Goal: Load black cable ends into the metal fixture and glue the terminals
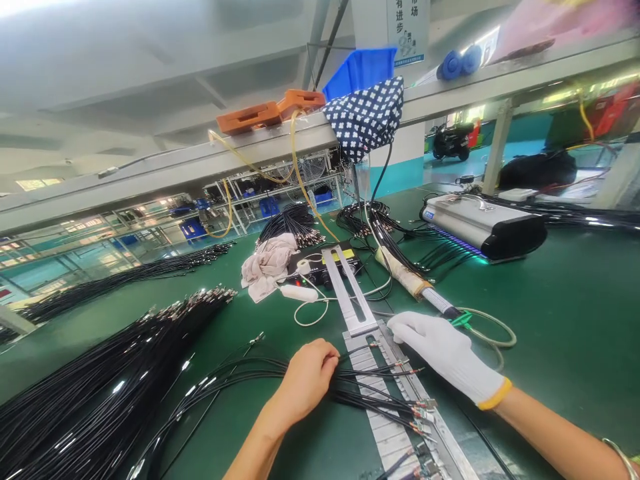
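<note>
The person's bare left hand (307, 377) is closed around a group of thin black cables with metal end fittings (245, 368). These cables run beneath the palm and fan out across a long silver metal fixture with a slotted upper section (385, 443), their tips reaching its right-hand rail. The right hand (445, 350), in a white knitted glove with a yellow cuff, is at the rail's upper end, fingers together and bent; whether it grips anything cannot be told. The fixture lies on a green surface (560, 327). A large bundle of black cables (115, 373) lies to the left; a silver-and-black lit device (475, 220) sits beyond the right hand.
</note>
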{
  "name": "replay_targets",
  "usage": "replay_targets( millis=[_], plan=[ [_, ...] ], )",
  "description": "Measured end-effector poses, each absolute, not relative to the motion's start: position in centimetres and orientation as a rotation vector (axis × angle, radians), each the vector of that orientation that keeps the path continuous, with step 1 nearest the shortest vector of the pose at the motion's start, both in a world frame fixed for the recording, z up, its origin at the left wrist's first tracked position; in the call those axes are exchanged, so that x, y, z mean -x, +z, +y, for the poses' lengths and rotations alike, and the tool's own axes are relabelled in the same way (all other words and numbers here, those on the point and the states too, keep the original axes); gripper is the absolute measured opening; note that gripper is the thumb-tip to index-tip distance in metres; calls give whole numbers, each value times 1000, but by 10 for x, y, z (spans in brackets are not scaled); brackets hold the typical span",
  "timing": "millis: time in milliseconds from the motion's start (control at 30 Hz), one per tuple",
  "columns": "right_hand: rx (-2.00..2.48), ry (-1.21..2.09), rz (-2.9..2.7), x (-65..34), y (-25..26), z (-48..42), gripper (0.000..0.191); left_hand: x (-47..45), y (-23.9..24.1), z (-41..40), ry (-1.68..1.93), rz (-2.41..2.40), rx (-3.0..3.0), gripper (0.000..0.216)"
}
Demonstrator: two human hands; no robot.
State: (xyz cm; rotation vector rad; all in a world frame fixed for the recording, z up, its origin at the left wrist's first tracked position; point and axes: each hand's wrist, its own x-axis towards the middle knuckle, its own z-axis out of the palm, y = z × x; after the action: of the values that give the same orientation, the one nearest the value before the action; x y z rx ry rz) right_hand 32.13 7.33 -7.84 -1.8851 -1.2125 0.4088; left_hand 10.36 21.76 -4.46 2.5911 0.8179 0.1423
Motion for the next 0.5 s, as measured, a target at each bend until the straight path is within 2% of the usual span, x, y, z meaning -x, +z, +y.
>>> replay_targets(
  millis=[267,500],
  plan=[
    [1714,208,-1503,-312,-84,78,35,-106,-46,214,142,780,-2652,22],
    [1470,27,-1874,-308,-89,83,44,-106,-49,213,119,724,-2727,34]
  ],
)
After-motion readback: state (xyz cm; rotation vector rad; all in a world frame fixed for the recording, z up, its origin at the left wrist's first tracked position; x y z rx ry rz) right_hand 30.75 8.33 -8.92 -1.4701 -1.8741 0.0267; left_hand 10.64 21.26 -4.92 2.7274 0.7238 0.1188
